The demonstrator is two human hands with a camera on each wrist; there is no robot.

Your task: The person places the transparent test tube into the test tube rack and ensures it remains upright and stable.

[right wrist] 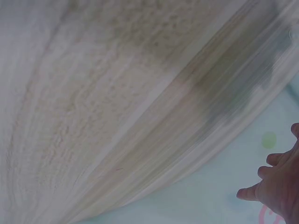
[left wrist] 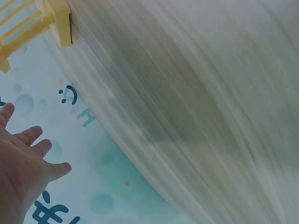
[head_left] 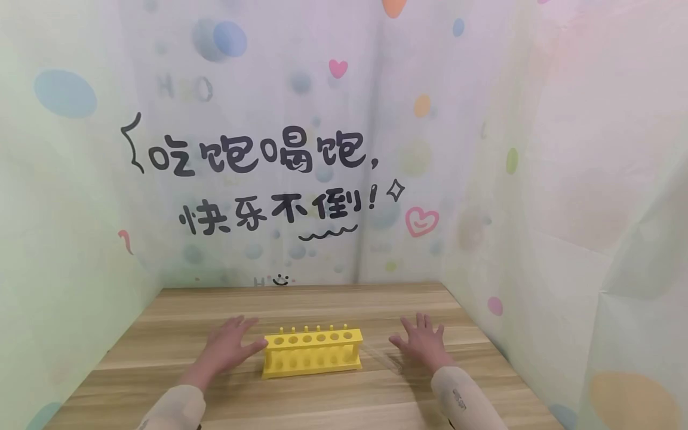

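A yellow test tube rack [head_left: 314, 346] with a row of round holes and short pegs stands upright on the wooden table. To its right lies a clear test tube [head_left: 383, 357], hard to make out against the wood. My left hand [head_left: 230, 345] is spread at the rack's left end, its thumb close to the top corner; whether they touch I cannot tell. The left wrist view shows that hand [left wrist: 23, 172] with fingers extended and the rack's end [left wrist: 60, 21] above. Beyond the tube, my right hand [head_left: 424, 343] has its fingers spread and holds nothing; its fingers [right wrist: 250, 193] appear in the right wrist view.
The wooden table [head_left: 301, 304] is enclosed by a printed back sheet [head_left: 301, 257] with dark lettering and coloured dots. Pale sheets hang at the left [head_left: 70, 251] and right [head_left: 564, 179] along the table's sides.
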